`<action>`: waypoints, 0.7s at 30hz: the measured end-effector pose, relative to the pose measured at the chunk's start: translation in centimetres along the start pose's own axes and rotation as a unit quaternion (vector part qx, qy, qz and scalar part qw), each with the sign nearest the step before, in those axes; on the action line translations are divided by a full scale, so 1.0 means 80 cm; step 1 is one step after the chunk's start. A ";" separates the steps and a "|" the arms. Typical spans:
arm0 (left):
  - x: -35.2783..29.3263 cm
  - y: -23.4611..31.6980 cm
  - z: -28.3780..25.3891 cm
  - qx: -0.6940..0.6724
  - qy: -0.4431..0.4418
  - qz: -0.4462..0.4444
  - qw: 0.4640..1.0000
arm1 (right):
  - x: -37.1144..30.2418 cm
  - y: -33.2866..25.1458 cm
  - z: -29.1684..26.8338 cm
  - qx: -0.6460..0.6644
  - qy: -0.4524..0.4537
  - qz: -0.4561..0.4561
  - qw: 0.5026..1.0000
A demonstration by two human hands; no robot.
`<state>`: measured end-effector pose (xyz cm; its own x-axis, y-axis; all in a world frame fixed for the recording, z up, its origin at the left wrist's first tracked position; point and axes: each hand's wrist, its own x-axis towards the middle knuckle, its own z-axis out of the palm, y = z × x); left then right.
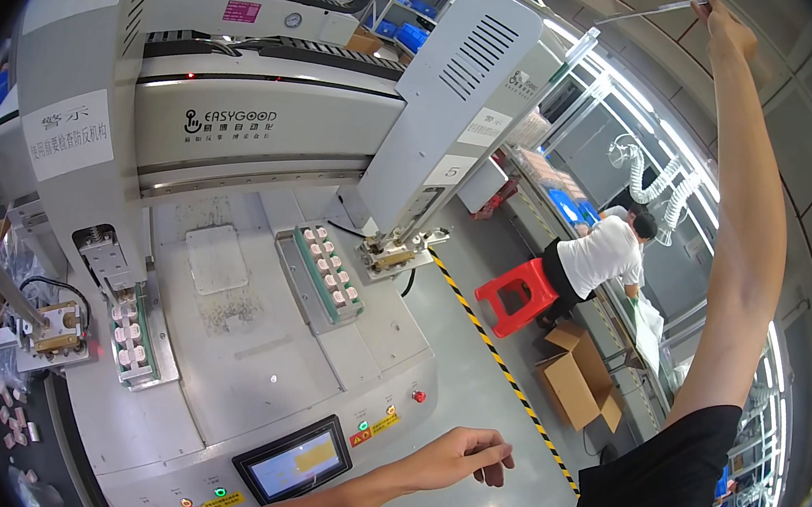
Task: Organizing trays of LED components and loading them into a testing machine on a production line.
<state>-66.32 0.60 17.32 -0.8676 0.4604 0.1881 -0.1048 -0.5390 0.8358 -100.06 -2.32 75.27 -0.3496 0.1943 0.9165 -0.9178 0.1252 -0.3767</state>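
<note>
My right hand (726,30) is raised high at the upper right, its fingers closed on the end of a thin silvery rod (649,12). The rod runs left toward the top of a light-coloured upright bar beside the machine. Lower down, my left hand (466,458) hovers past the front right edge of the grey-white machine (249,336). Its fingers are loosely bent and apart, and I see nothing in them. Nearest to it are a touchscreen (293,459) and a red button (419,396). Pale pink parts sit in rows in a right green fixture (327,275) and a left green fixture (137,336).
Two tall machine columns flank a crossbeam (270,130). Striped floor tape (504,353) runs along the right side. Beyond it are a red stool (512,294), an open cardboard box (579,376) and a co-worker in a white shirt (599,254) bending over a bench.
</note>
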 end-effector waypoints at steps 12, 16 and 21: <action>-0.002 0.004 -0.012 -0.006 0.000 -0.002 1.000 | -0.009 0.018 0.032 0.057 0.000 0.010 0.998; 0.001 -0.001 -0.006 -0.012 -0.026 0.005 1.000 | 0.075 0.012 -0.030 0.223 -0.276 0.215 0.910; -0.005 0.000 -0.015 -0.021 -0.005 0.000 1.000 | -0.022 0.017 0.027 0.028 -0.029 0.004 0.999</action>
<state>-66.57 -0.45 16.63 -0.8624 0.4677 0.1938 -0.1251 -0.5678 0.8136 -101.10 -4.62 73.43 -0.3664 0.1377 0.9202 -0.9232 0.0698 -0.3780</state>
